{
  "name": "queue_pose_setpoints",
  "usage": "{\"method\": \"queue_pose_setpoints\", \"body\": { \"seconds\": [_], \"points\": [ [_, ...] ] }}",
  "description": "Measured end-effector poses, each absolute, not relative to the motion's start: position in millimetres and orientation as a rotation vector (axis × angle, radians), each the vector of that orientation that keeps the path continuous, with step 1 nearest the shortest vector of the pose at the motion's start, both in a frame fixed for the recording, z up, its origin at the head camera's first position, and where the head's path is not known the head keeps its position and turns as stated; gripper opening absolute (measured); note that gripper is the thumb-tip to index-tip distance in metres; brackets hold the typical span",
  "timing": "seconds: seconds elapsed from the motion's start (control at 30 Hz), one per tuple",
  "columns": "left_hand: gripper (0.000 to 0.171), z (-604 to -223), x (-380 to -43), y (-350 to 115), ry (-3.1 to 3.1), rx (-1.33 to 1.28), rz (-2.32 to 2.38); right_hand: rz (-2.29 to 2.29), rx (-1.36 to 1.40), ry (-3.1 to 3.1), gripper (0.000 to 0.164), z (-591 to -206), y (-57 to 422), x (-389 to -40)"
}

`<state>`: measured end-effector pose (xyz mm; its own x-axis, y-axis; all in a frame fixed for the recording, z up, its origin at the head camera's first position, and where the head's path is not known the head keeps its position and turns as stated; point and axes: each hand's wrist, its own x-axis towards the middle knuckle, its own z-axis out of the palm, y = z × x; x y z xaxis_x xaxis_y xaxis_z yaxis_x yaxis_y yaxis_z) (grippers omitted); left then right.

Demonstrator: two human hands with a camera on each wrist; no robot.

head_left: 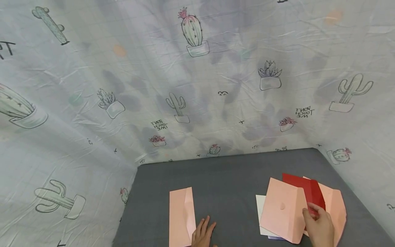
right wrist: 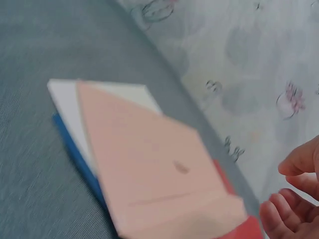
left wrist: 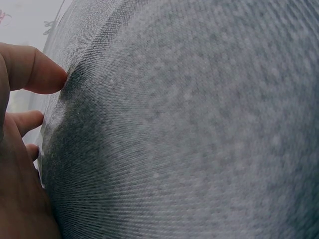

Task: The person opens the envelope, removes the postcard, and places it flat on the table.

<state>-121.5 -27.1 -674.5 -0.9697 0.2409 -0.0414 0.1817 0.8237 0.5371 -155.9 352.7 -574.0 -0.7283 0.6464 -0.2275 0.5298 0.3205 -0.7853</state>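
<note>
My left hand (head_left: 202, 235) rests on the grey table with its fingers spread, at the lower right corner of a pink envelope (head_left: 177, 216). In the left wrist view, the left hand's fingertips touch the grey cloth. My right hand (head_left: 321, 224) is over a spread of envelopes at the right. Its thumb and fingers are loosely bent near the flap edge of a pink envelope (head_left: 279, 206). The right wrist view shows the fingers (right wrist: 284, 219) apart from that envelope, holding nothing. Behind it lie a red envelope (head_left: 300, 183) and another pink envelope (head_left: 336, 202).
Beneath the pink envelope at the right, a white envelope (head_left: 260, 206) and a blue one (right wrist: 77, 154) stick out. The grey table (head_left: 222, 181) is bordered at the back and sides by hanging cloth (head_left: 228, 113) printed with cacti.
</note>
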Motion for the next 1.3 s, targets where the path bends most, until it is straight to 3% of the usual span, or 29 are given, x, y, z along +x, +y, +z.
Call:
{"method": "queue_pose_setpoints", "body": {
  "seconds": [0.3,0.57,1.3],
  "points": [
    [0.066,-672,-123,-27,2.88,0.305,0.822,1.512,-0.94,-2.434,0.055,-557,340,-159],
    [0.067,-672,-123,-28,2.874,0.319,0.826,1.586,-0.802,-2.452,0.047,-548,325,-158],
    [0.063,-678,-123,-28,2.966,0.366,0.791,1.958,-0.355,-2.449,0.041,-572,274,-155]
  ]
}}
